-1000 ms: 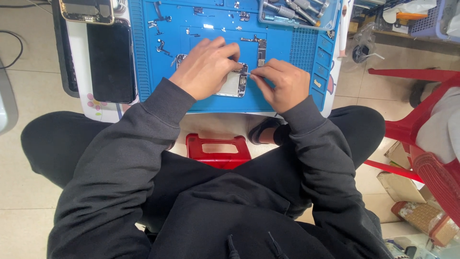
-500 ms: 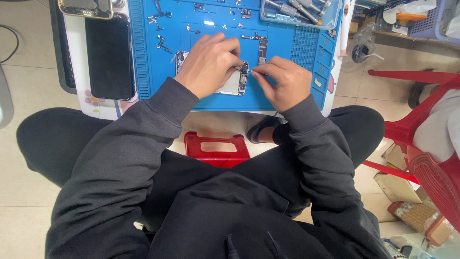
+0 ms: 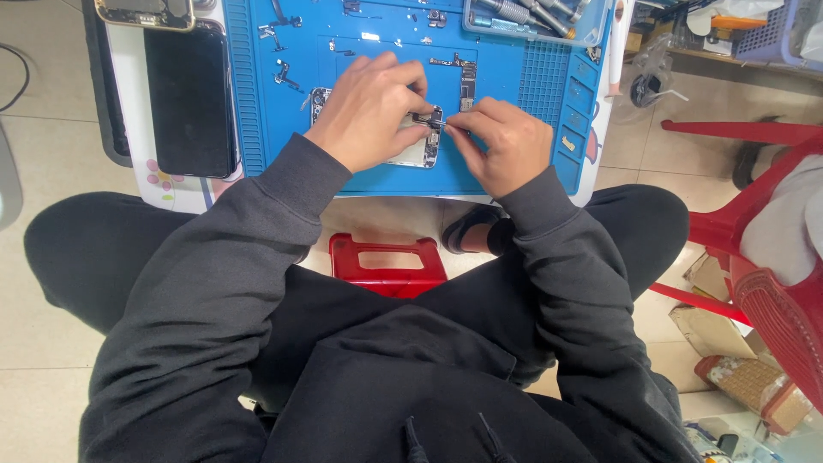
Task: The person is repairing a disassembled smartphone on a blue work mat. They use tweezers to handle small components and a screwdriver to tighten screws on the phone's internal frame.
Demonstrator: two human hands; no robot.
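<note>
My left hand [image 3: 369, 107] lies over the opened phone body [image 3: 411, 146] on the blue work mat [image 3: 514, 103], fingers curled down to pin it. My right hand [image 3: 506, 141] is pinched narrow on a thin dark tool [image 3: 433, 123], its tip meeting the phone's upper right corner, just where my left fingertips press. I cannot tell what the tip touches.

The risk, as I judge it, is a slip: too much push and the tool could skid across the board, or flick a small part off the mat to the floor. Loose screws and brackets [image 3: 283, 73] lie scattered on the mat near my left wrist, easy to sweep away with a sleeve.

A clear tray [image 3: 591, 34] at the counter's far edge holds screwdrivers [image 3: 523, 13]. A dark phone screen [image 3: 189, 99] lies left of the mat.
</note>
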